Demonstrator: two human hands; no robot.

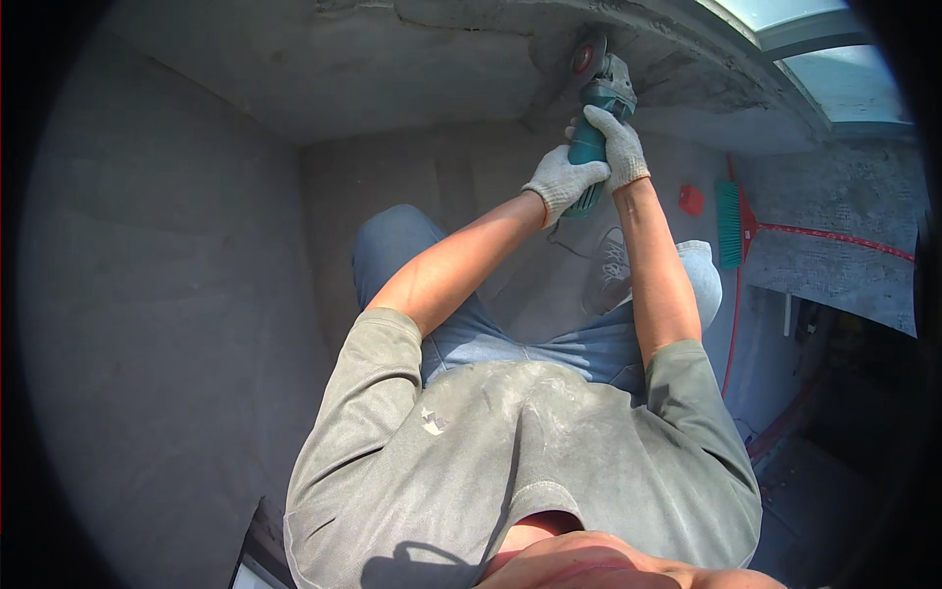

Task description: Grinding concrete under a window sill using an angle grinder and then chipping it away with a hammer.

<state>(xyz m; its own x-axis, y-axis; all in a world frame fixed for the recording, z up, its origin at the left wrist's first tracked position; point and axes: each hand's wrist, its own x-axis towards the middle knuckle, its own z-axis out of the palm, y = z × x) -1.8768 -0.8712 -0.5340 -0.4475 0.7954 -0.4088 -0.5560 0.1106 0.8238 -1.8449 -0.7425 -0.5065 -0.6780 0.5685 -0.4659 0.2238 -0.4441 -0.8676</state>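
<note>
A dusty shirt (589,442) is being worn nearest; beyond, the teal grinder (588,144) is being grasped rearward by the left hand (567,183), nearer the disc (586,60) by the right hand (623,149), its long axis being pointed forward toward the wall (442,74).

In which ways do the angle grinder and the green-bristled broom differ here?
The angle grinder is held by the left hand and right hand; no hand touches the broom. The angle grinder has a short, thick body with a round disc; the broom has a long, thin red handle and a row of bristles. Both show greenish and red parts.
</note>
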